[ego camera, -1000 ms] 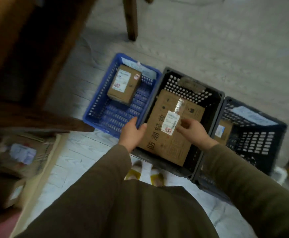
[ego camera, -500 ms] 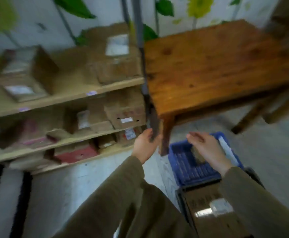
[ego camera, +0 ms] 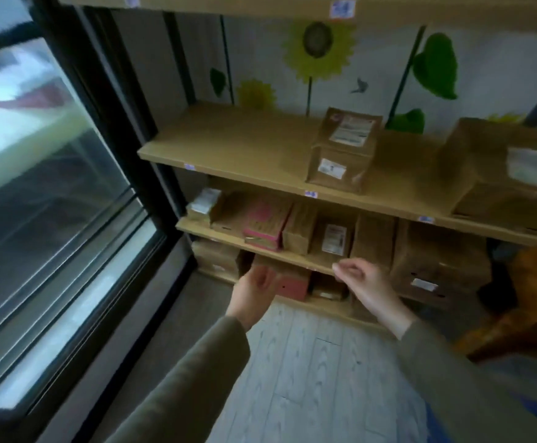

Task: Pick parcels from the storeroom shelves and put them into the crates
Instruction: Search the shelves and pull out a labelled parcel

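- Crates: no longer being shown; the view has been turned from them to the shelves [ego camera: 292,183], so a fresh pick is judged to be starting.
- Left hand [ego camera: 254,292]: being held loosely open, empty, before a pink box [ego camera: 292,282] on the lowest shelf.
- Right hand [ego camera: 361,282]: being held empty, fingers half-curled, near the labelled parcel [ego camera: 332,239].

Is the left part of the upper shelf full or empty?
Empty. The upper shelf shows only bare board on its left part; its first parcel stands further right.
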The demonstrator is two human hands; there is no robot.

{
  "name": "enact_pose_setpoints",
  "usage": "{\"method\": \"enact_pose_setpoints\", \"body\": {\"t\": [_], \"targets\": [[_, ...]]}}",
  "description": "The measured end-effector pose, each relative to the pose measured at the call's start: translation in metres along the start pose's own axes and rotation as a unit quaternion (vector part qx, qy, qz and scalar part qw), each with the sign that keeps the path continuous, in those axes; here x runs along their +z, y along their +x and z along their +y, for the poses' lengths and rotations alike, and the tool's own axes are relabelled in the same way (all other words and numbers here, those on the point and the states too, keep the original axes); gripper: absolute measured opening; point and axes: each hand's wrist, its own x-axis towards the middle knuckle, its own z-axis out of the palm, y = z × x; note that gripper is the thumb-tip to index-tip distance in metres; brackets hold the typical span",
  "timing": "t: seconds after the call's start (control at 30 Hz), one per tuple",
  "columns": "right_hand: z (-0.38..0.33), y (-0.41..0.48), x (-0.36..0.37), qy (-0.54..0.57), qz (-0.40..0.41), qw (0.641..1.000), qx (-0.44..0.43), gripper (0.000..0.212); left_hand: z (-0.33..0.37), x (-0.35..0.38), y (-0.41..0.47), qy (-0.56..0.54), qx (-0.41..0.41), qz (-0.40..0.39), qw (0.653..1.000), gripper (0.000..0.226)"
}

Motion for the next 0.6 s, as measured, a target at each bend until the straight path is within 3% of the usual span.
{"method": "enact_pose_setpoints", "body": {"t": [0.13, 0.2, 0.4, 0.6], "targets": [[-0.032, 0.034, 0.084, 0.006, -0.028, 1.0, 0.005, 0.028, -0.046, -0.064, 0.033, 0.012, -0.026, 0.031, 0.999, 0.032], [-0.042, 0.048, 0.111, 0.008, -0.032, 0.999, 0.019, 0.033, -0.065, -0.082, 0.051, 0.017, -0.038, 0.023, 0.999, 0.024], [-0.056, 0.109, 0.148, -0.009, -0.037, 0.998, 0.041, 0.032, -0.105, -0.107, 0.112, -0.007, -0.075, 0.012, 0.997, 0.043], [-0.07, 0.202, 0.195, -0.015, -0.062, 0.997, 0.049, 0.027, -0.133, -0.136, 0.188, -0.011, -0.119, 0.014, 0.993, 0.046]]}}
